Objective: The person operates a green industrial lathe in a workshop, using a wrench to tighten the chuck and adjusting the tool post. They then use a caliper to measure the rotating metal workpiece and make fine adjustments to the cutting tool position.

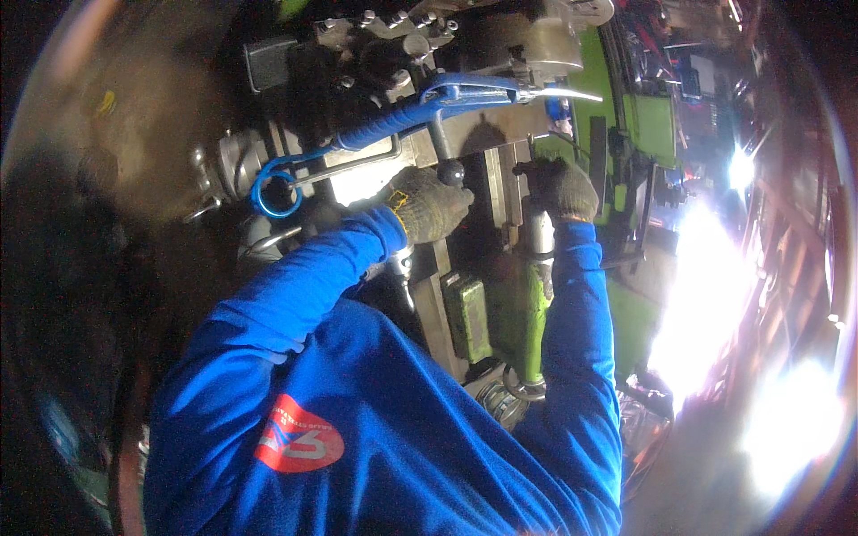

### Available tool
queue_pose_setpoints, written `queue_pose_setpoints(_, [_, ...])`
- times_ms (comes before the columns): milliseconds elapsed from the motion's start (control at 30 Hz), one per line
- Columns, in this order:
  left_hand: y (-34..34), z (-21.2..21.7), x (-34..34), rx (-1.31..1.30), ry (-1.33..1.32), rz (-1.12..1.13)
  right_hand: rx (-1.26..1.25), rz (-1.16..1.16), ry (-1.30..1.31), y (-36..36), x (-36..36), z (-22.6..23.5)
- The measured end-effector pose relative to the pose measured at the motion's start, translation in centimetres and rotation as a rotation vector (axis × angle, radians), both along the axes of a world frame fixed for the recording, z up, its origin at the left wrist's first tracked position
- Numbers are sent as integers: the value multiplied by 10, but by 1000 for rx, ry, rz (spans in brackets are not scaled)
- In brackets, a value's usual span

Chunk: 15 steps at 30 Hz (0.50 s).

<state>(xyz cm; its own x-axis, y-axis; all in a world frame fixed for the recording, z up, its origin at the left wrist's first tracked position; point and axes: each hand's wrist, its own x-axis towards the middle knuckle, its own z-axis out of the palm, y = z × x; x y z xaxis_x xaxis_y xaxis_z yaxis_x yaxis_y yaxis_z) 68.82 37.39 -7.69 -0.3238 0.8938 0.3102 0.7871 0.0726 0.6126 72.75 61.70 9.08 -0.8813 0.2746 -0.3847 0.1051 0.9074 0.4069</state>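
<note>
Head view: one fisheye camera, worn on the head, facing steeply down from close range over blue sleeves. Left hand [427, 204] and right hand [559, 189] sit just above centre; machine [465, 134] lies beyond the fingertips. Edges bend toward the rim.

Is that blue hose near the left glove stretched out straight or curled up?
Partly curled: the blue hose runs fairly straight along the machine, then ends in one loop left of the left hand.

Dim scene, blown-out glare at right, dark fisheye-warped edges
</note>
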Motion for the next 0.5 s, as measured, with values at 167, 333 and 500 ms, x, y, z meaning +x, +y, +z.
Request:
queue_pose_setpoints(167, [0,-6,4,80,48,61,92,-156,51,-11,0,-4])
queue_pose_setpoints(333, [1,-5,4,11,12,22,43,-238,33,-12,-2,2])
queue_pose_setpoints(500, [3,-4,1,20,1,14,27,-205,54,-12,2,4])
